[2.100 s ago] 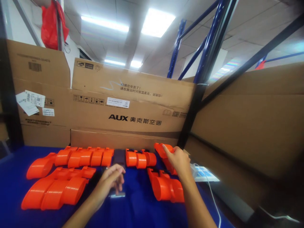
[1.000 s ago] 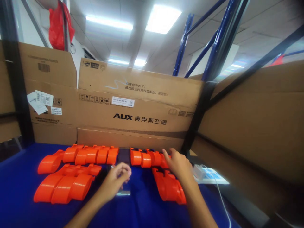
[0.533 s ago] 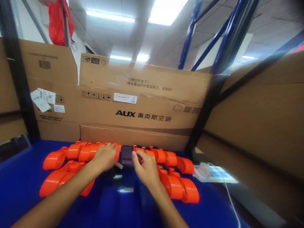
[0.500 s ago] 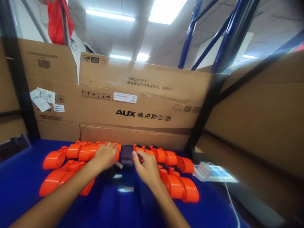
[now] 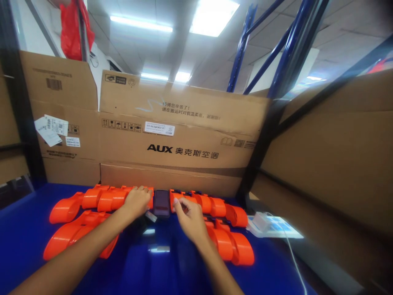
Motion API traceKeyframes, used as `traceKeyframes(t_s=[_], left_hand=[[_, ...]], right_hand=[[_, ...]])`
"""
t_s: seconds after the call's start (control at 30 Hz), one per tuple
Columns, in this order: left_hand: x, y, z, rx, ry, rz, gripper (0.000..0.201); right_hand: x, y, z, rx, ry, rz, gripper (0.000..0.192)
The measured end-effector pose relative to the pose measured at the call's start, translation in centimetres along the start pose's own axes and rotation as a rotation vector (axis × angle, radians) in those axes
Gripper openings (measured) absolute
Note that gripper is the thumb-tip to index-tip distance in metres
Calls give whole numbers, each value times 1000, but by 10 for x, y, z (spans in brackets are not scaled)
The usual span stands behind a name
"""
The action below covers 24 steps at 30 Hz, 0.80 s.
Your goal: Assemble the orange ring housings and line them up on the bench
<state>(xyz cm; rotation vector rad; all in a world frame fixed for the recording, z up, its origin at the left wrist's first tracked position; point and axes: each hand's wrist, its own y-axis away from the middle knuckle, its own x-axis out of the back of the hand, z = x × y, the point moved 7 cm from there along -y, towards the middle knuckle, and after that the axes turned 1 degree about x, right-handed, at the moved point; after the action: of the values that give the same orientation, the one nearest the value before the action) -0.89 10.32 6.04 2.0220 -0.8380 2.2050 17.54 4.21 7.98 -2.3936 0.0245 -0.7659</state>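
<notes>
Our fingers (image 5: pixel 176 201) curl at either edge of the dark phone (image 5: pixel 161 203), touching it without clearly gripping. Behind stands the cardboard box (image 5: pixel 181 135); the blue table (image 5: pixel 27 254) carries orange parts (image 5: pixel 92 198) already rowed on both sides. Left hand (image 5: pixel 137 201) and right hand (image 5: pixel 190 217) seemingly have only the phone left to square between the rows.

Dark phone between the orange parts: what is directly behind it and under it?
Behind the dark phone stands the AUX cardboard box. Under it is the blue table cover. Both hands flank it; whether the phone rests flat cannot be told.
</notes>
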Motion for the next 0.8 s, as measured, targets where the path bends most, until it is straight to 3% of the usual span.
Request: traceKeyframes(t_s=[0.13, 0.27, 0.43, 0.53, 0.63, 0.73, 0.8], left_hand=[[16, 4, 0, -3, -32, 41, 42], [44, 18, 12, -46, -81, 145, 54], [73, 50, 62, -306, -68, 369, 60], [75, 67, 91, -524, -12, 457, 60], [69, 73, 99, -622, 86, 462, 58], [62, 68, 90, -578, 338, 405, 63], [55, 59, 78, -438, 640, 370, 69]], right_hand=[[2, 0, 3, -17, -1, 4, 44], [-6, 0, 12, -88, -100, -30, 34], [-27, 2, 23, -284, -644, -119, 52], [-33, 5, 24, -393, -930, -125, 46], [-29, 6, 25, -411, -977, -35, 34], [-28, 6, 22, -392, -1005, -38, 32], [-29, 5, 18, -371, -1015, -62, 33]])
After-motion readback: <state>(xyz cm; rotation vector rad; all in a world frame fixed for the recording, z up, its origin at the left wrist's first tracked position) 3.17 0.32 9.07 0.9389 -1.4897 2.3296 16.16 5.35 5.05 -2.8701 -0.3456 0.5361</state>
